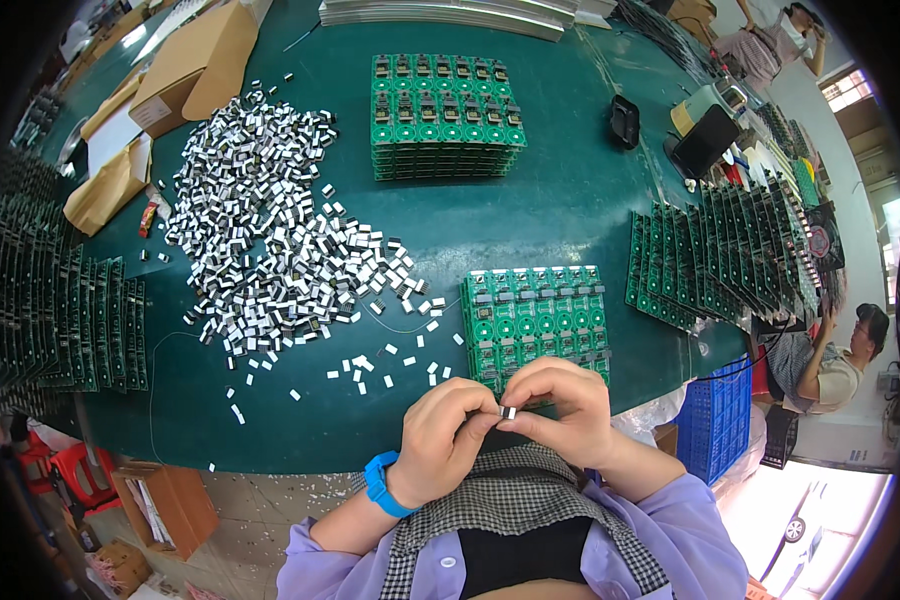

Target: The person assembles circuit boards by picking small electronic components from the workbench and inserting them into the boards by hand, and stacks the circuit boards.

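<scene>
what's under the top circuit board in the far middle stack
More green boards show as layered edges; their faces are covered by the top board.

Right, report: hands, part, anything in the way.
Right hand pinches small component, left hand at its left end. Green circuit boards just beyond. Loose parts left, none seen between.

A bright window [846, 91] pierces the white wall [836, 150] beyond the green table [560, 215].

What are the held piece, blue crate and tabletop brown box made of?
Held piece: perhaps plastic, a crisp-edged white-and-black block; finish unclear.
Blue crate: likely moulded plastic, given its lattice walls; sheen unclear.
Tabletop brown box: apparently matte cardboard, with creased flaps.
</scene>
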Demonstrator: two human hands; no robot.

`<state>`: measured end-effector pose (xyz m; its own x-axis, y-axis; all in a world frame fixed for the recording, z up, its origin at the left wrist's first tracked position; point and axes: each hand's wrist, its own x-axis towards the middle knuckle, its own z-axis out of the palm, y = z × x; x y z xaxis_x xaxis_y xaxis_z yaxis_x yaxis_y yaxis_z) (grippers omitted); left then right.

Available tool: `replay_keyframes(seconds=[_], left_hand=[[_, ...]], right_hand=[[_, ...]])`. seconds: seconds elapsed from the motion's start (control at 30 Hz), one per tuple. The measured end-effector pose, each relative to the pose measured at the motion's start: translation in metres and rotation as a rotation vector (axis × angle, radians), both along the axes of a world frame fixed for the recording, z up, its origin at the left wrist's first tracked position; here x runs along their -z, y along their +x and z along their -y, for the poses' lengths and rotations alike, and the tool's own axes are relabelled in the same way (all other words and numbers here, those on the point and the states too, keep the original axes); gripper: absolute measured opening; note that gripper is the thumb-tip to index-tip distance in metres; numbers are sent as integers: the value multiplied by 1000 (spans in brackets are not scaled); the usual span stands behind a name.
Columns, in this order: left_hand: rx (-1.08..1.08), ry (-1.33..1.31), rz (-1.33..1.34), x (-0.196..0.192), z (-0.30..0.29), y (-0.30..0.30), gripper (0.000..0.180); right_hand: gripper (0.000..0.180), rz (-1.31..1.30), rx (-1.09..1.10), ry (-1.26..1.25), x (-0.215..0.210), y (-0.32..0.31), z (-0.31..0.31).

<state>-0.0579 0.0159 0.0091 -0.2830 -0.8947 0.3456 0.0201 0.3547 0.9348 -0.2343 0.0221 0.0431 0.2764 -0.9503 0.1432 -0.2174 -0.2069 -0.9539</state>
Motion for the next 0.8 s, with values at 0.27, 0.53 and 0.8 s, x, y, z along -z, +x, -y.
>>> replay_keyframes(seconds=[0.27, 0.53, 0.8], left_hand=[[188, 190, -64, -9, 0, 4, 5], [12, 100, 133, -8, 1, 2, 20], [-68, 31, 183, -15, 14, 3, 8]], right_hand=[[19, 144, -133, 231, -3, -10, 5], [20, -289, 66, -60, -17, -1, -1], [19, -314, 120, -276, -4, -3, 12]])
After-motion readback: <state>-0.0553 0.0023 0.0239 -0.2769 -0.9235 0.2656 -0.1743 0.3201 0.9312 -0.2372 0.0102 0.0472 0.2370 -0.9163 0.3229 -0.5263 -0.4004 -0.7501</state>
